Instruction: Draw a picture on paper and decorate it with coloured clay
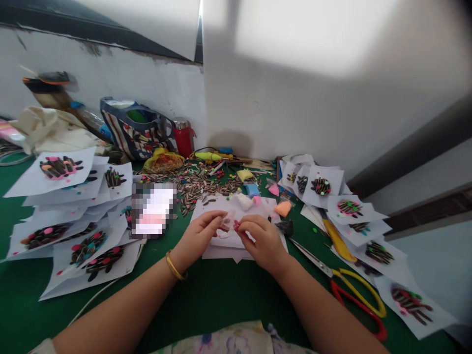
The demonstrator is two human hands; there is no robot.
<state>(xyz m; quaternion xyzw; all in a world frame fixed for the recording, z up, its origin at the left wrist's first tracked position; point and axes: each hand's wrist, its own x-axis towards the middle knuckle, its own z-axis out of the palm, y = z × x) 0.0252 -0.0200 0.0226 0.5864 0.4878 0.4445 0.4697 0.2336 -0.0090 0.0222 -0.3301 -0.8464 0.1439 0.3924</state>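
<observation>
Over white paper sheets point(221, 250) at the middle of the green table, my two hands are close together. My left hand point(206, 236), with a gold bangle at its wrist, pinches the edge of a small clear plastic piece point(229, 220). Thumb and fingers of my right hand point(261, 241) are closed on a small red-pink lump point(236, 225) beside the plastic. Just behind them lie white clay point(244, 201), pink clay point(256, 200), blue clay point(252, 191) and orange clay point(283, 208).
Sunflower seeds point(191, 184) are scattered behind the sheets. A phone point(155, 211) lies left. Scissors point(332, 275) and a yellow-handled tool point(337, 238) lie right. Seed-decorated papers point(59, 184) are stacked on both sides. A red flask point(183, 137) and striped bag point(136, 132) stand behind.
</observation>
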